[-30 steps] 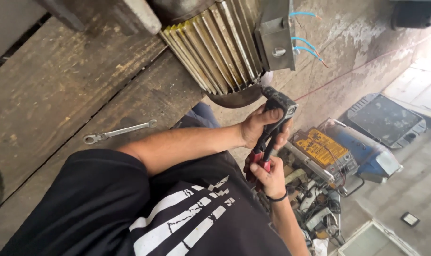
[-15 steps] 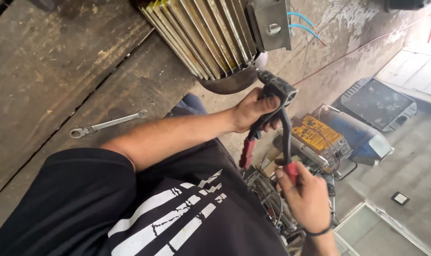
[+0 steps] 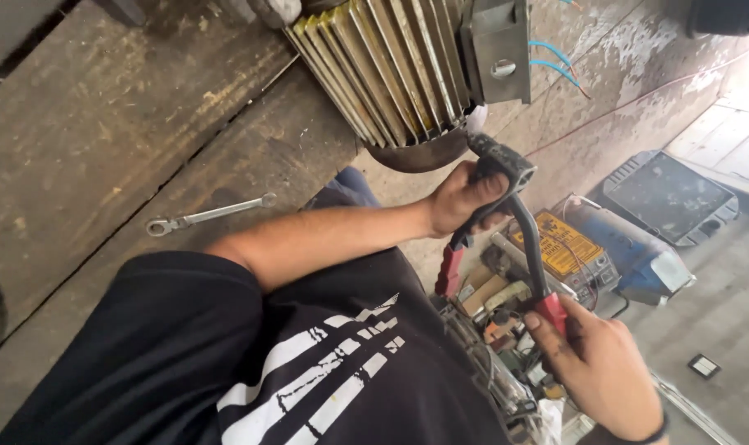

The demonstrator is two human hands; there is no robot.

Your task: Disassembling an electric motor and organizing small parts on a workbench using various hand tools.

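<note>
The right hand [image 3: 601, 375], lowest in the view, was seen clamped on the red-sleeved handle of a pair of large pliers [image 3: 506, 210], fingers curled around it. The left hand [image 3: 465, 198] was closed around the tool just below its dark head, the other red handle [image 3: 450, 270] hanging free beneath that hand. The pliers' head was held against the lower edge of a ribbed electric motor [image 3: 391, 66]. A combination wrench [image 3: 209, 216] was left lying on the wooden workbench [image 3: 86, 140], well apart. Farther off, a blue machine [image 3: 630, 247] was visible on the floor.
</note>
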